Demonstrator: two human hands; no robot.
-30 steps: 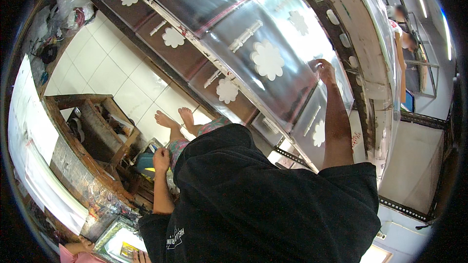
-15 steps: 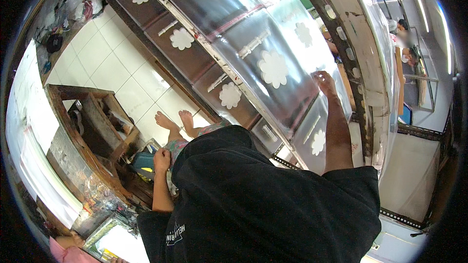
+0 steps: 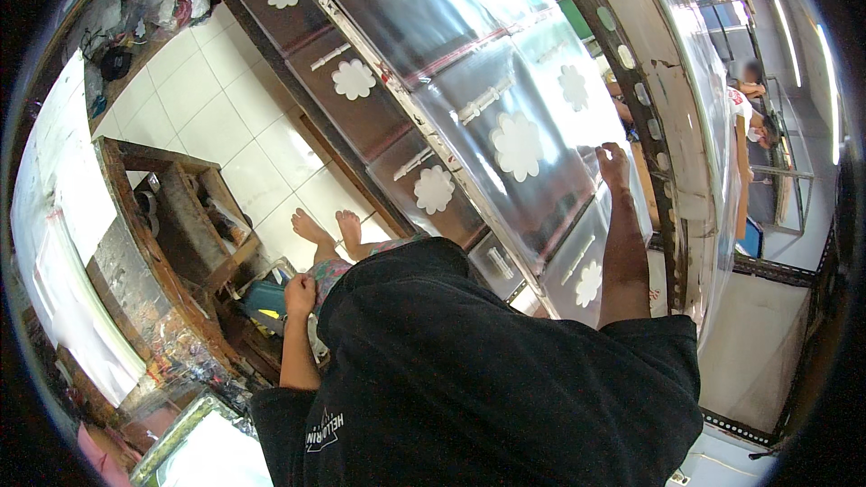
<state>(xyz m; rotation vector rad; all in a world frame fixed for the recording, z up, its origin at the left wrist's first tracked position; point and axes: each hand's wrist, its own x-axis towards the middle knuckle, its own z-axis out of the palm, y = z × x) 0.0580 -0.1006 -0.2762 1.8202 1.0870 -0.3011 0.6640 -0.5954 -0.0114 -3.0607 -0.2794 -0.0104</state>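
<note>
Clear plastic sheets (image 3: 442,63) printed with white flower shapes and short bars cover a long, sloping surface in front of me and to my right. My right hand (image 3: 613,165) is at the far right edge of the sheets, its fingers curled and pinched at the border where two sheets meet. Low on the left, my left hand (image 3: 300,293) is closed near my thigh, and whatever it may hold is hidden. Right beside it is a dark teal object (image 3: 266,296) with a yellow patch.
On the left stands a worn wooden cabinet (image 3: 162,162) with open compartments. White sheets (image 3: 63,207) lie on a stained bench. A dark perforated metal rail (image 3: 645,117) runs along the right. Another person (image 3: 744,104) is at the far right; pink cloth shows at lower left.
My right hand has shifted slightly down and right, staying at the sheet's edge. The whole view has turned a little. My left hand remains by my thigh.
</note>
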